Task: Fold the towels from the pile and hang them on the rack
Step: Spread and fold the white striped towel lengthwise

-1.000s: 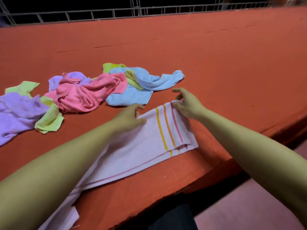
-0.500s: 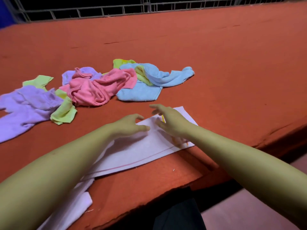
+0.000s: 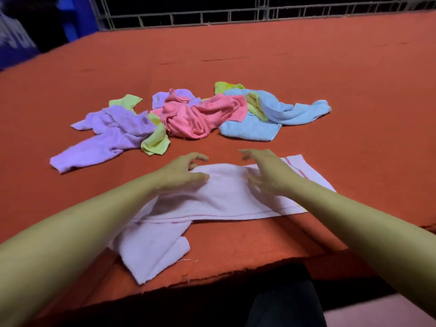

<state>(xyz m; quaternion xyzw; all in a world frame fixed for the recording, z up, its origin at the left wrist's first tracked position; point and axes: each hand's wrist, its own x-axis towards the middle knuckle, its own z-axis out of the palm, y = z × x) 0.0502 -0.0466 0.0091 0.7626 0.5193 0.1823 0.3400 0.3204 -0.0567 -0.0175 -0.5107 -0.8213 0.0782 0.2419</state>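
Pale pink towel lies at the near edge of the red table, its long axis running left to right under both hands, the left end bunched and overhanging towards the person, the striped right end flat. The left hand rests on its far edge left of centre, fingers loosely curled, and I cannot tell if it pinches cloth; the right hand hovers blurred over the middle, fingers spread, holding nothing. Next fold likely runs end over end, and the right hand is nearer the striped end; the pile waits beyond, well apart.
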